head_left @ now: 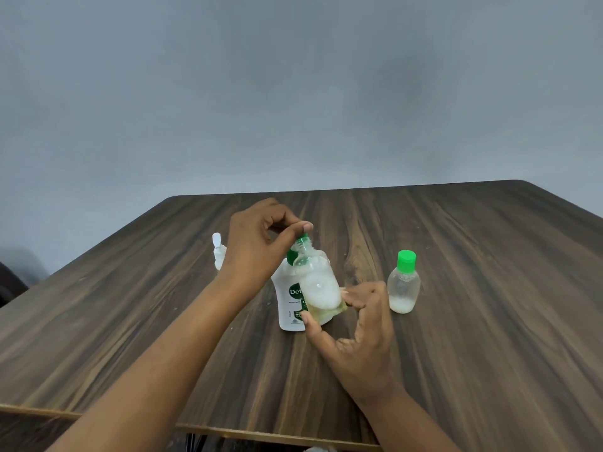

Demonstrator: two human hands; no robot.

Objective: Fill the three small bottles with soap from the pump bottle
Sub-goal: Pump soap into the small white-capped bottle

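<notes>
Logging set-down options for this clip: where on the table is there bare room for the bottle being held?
Bare wood runs from the capped small bottle rightward to the table edge, along the far edge behind all bottles, and on the near left. The centre is crowded: pump bottle, held small bottle, its green cap in the left hand, right hand, white-topped bottle.

Tilted clear bottle [318, 288] fronts white pump bottle [288, 309]; green-capped bottle [404, 288] stands right.
</notes>
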